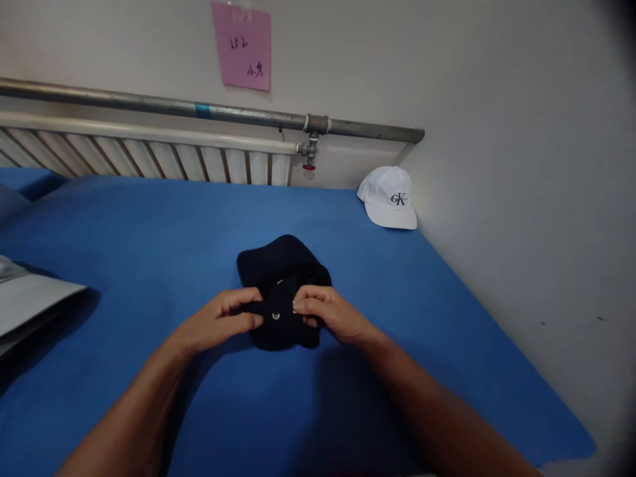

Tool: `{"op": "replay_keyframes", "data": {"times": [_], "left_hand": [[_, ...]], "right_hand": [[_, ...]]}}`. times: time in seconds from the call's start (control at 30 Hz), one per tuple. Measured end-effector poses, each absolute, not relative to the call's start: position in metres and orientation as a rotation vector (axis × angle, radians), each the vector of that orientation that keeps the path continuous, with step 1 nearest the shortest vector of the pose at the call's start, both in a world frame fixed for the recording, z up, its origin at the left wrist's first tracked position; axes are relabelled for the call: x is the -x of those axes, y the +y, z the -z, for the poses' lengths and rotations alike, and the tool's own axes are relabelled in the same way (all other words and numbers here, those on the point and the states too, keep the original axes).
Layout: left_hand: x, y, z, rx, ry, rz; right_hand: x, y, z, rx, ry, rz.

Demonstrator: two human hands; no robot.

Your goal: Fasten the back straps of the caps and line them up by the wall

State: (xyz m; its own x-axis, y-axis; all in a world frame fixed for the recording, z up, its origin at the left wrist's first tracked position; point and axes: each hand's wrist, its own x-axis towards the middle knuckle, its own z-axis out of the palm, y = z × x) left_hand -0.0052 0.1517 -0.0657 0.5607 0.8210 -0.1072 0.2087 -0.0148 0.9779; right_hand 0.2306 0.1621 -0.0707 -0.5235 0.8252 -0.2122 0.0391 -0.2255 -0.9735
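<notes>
A dark baseball cap (283, 262) lies on the blue surface in front of me, its brim pointing away. My left hand (221, 320) pinches the near left part of the cap's back strap between thumb and fingers. On the other side, my right hand (330, 311) grips the strap's right part, thumb on top and fingers curled under. A small pale mark shows on the dark strap between the two hands. The inside of the cap is mostly in shadow.
A white cap (387, 195) with black letters sits at the far right corner of the blue tabletop (163, 225). A pale flat object (34, 301) juts in at left. Behind are a radiator (189, 159), a metal pipe (258, 118) and a pink note (243, 50).
</notes>
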Motion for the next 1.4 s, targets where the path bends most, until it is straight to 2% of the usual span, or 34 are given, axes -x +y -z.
{"op": "replay_keyframes", "data": {"times": [0.13, 0.37, 0.83, 1.0, 1.13, 1.4], "left_hand": [[0.006, 0.150, 0.065, -1.395, 0.909, -0.640], [0.004, 0.152, 0.065, -1.421, 0.909, -0.560], [-0.003, 0.154, 0.069, -1.490, 0.837, -0.206], [-0.010, 0.152, 0.069, -1.403, 0.868, -0.306], [-0.011, 0.150, 0.068, -1.272, 0.872, -0.371], [-0.016, 0.153, 0.076, -0.918, 0.916, -0.662]], "right_hand": [[-0.226, 0.158, 0.072, 1.028, -1.513, -1.732], [-0.219, 0.148, 0.063, 1.006, -1.893, -1.223], [-0.221, 0.145, 0.062, 0.972, -2.112, -1.155], [-0.222, 0.144, 0.062, 1.070, -2.207, -1.052], [-0.222, 0.145, 0.064, 1.069, -2.153, -1.093], [-0.222, 0.146, 0.068, 1.108, -2.141, -0.914]]}}
